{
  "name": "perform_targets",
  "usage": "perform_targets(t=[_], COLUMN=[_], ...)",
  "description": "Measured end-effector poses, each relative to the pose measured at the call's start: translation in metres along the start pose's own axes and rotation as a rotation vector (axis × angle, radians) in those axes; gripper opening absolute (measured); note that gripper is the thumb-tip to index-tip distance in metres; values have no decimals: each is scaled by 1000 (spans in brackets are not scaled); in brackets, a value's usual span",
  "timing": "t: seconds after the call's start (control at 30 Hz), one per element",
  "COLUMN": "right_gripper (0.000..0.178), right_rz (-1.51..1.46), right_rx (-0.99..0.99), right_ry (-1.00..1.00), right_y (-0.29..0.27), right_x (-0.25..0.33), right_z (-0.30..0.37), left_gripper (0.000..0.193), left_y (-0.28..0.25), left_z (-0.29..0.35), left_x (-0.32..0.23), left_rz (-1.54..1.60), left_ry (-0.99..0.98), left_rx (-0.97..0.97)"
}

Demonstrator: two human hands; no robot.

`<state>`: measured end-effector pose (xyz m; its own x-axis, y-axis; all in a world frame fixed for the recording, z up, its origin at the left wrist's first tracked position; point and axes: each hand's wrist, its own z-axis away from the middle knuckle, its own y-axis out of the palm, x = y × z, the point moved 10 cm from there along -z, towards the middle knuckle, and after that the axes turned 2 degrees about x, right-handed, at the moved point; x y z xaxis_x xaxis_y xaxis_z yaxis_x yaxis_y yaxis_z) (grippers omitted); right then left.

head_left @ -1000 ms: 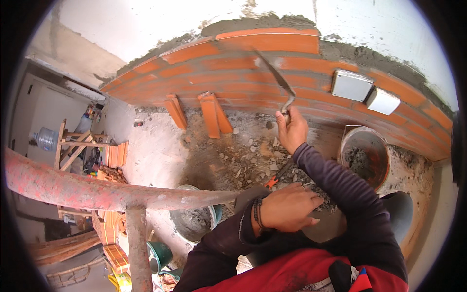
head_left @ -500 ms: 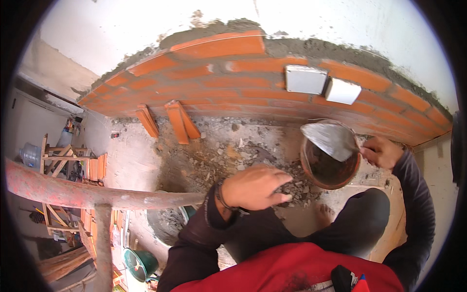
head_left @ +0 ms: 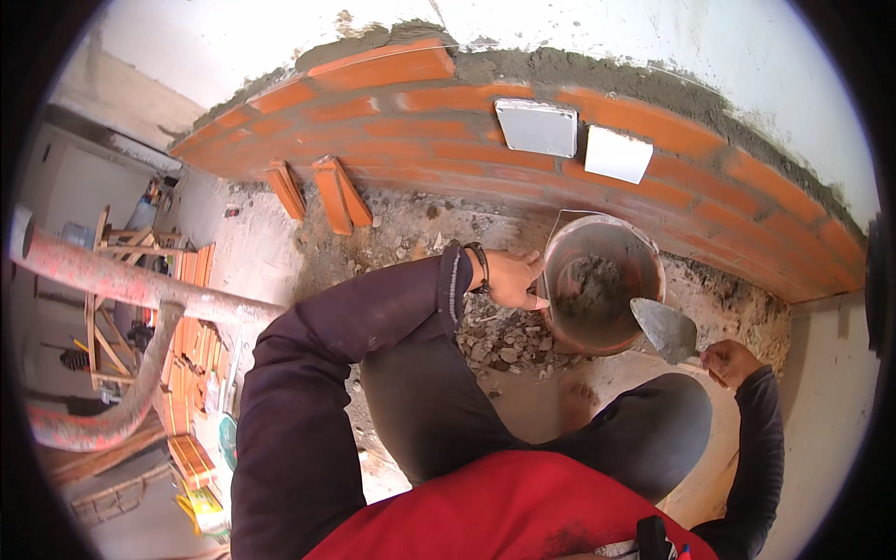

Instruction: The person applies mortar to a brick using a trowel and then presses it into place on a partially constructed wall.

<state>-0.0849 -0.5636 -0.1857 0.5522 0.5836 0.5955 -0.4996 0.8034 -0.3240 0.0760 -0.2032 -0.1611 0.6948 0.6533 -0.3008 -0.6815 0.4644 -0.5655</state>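
My right hand (head_left: 731, 362) is closed round the handle of a pointed trowel (head_left: 665, 329). The trowel's grey blade is at the right rim of a round bucket (head_left: 557, 313), its tip just over the edge. Wet grey mortar (head_left: 602, 280) lies inside the bucket and smears its inner wall. At the bucket's left rim is my left hand (head_left: 510, 279), thumb and fingers apart, the fingertips reaching the edge. Whether they press on the rim is hard to tell. A thin wire handle (head_left: 563, 217) stands at the bucket's far left side.
An orange brick wall (head_left: 448, 154) with fresh mortar along its top runs across the far side, bearing two white boxes (head_left: 537, 128). Loose bricks (head_left: 336, 196) lean at its foot. Rubble (head_left: 509, 343) covers the floor. A rusty pipe frame (head_left: 140, 280) crosses the left.
The trowel has moved from over the bucket's mouth to its right rim, its blade now turned near side. My left hand has reached forward to the left rim. The view has shifted.
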Motion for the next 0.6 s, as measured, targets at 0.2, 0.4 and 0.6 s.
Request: perform_targets(t=[0.2, 0.4, 0.6], right_gripper=[26, 23, 31], right_rz=[81, 142, 213], right_rx=[30, -174, -25], right_ry=[-1, -190, -619], right_y=[-33, -126, -20], right_x=[-80, -81, 178], right_z=[-2, -13, -20], left_gripper=[88, 65, 64], left_y=[34, 11, 4], left_z=[-16, 43, 111], left_x=[8, -13, -50], left_rz=[106, 154, 112], left_ry=[111, -27, 13], left_rx=[-76, 5, -151])
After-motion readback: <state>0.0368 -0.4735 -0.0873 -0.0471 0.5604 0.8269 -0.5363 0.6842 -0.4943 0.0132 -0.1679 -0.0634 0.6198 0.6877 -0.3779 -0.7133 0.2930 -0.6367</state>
